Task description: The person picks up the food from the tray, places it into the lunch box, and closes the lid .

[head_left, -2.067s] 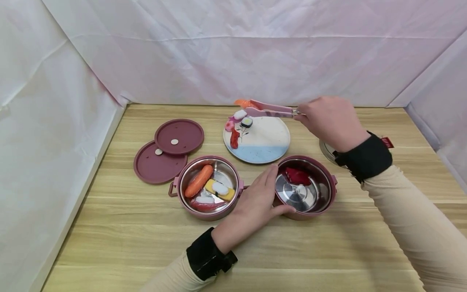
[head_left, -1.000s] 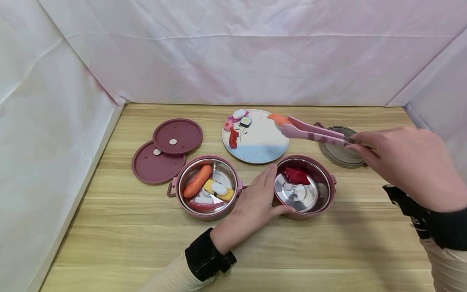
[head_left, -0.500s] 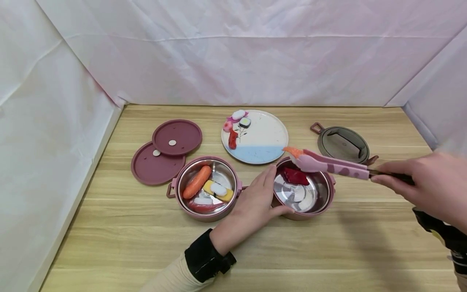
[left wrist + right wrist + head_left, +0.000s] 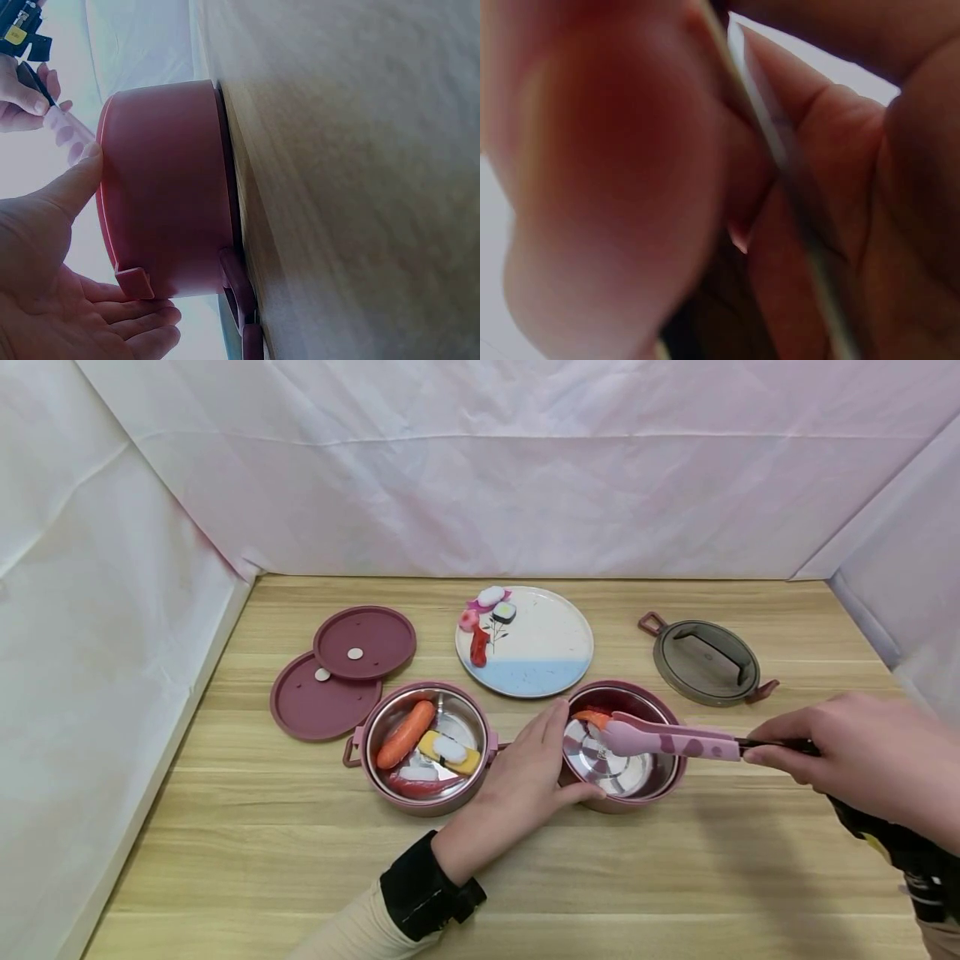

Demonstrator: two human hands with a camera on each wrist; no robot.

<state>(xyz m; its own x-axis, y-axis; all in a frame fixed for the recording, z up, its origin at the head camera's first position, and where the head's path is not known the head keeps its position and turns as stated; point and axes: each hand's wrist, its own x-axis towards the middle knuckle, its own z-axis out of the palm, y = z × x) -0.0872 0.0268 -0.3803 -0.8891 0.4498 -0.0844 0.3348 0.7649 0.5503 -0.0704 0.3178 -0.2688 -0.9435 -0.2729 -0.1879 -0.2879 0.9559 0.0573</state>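
My right hand (image 4: 847, 743) grips a pair of pink tongs (image 4: 667, 742) by the dark handles, also seen close up in the right wrist view. The tongs' tips reach into the right pink pot (image 4: 671, 777), with an orange-and-white toy sushi piece (image 4: 592, 718) at them. A red toy food piece lies behind it in the pot, mostly hidden. My left hand (image 4: 525, 760) rests against this pot's left side, thumb and fingers extended. In the left wrist view the thumb (image 4: 79, 180) touches the pot's rim and the fingers lie along its wall (image 4: 165, 187).
Left of my left hand, a second pot (image 4: 427, 806) holds a toy sausage (image 4: 407, 735), yellow sushi (image 4: 431, 745) and red-and-white sushi (image 4: 420, 785). Behind stands a plate (image 4: 551, 631) with several toy foods. Two maroon lids (image 4: 382, 639) overlap at left; a grey-brown lid (image 4: 705, 660) lies at right.
My right hand has carried the orange sushi in the tongs from above the plate, rightward and then down into the right pot. The left hand has stayed at the pot.
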